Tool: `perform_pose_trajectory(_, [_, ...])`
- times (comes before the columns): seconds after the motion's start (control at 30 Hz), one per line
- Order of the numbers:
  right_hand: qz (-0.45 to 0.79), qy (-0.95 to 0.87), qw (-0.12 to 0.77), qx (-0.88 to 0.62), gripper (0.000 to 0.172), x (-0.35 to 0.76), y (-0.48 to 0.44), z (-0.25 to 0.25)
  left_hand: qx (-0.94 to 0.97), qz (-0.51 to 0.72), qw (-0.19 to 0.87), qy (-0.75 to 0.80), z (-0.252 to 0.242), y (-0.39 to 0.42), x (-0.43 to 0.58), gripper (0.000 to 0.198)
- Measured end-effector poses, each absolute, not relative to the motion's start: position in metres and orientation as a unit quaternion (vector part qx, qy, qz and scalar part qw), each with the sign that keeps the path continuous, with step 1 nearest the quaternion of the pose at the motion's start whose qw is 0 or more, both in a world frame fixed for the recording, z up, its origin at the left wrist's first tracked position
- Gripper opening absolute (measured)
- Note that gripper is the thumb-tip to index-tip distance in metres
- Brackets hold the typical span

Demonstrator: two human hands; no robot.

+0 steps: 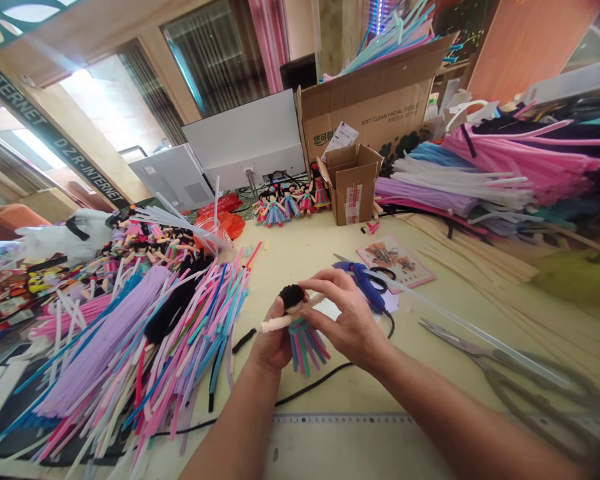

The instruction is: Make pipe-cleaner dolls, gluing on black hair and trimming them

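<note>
A small pipe-cleaner doll (pixel 307 343) is held between my two hands above the table. It has a black head, cream arms stretched sideways and a skirt of blue, green, pink and purple strips. My left hand (pixel 274 340) is closed round the doll from the left and behind, its fingers partly hidden. With thumb and forefinger my right hand (pixel 347 317) pinches at the doll's upper body, near the neck and one arm. Just behind the right hand lies a blue hot glue gun (pixel 367 290). A short black pipe cleaner (pixel 244 341) rests left of the doll.
Loose pipe cleaners (pixel 180 347) cover the left side. Large scissors (pixel 485 357) and a clear glue stick (pixel 470 327) lie at right. A ruler (pixel 340 419) crosses the front. Finished dolls (pixel 280 203), a small cardboard box (pixel 355 190) and more pipe-cleaner bundles (pixel 520 160) stand behind.
</note>
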State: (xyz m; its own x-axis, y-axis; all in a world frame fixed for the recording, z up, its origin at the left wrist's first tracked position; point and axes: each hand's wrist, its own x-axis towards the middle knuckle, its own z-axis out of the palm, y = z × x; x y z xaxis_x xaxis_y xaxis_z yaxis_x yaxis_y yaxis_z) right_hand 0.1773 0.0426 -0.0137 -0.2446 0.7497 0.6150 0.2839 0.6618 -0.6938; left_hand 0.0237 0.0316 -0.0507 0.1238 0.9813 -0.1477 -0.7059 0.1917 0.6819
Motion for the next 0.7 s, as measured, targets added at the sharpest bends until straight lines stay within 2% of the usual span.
perform_pose_trajectory(0.7, [0.225,-0.754,0.519,-0.334,0.034,0.1787,0.0434,-0.0141,0.233,0.572,0.737,0.274,-0.0423,0.0285,0.0261,0.044])
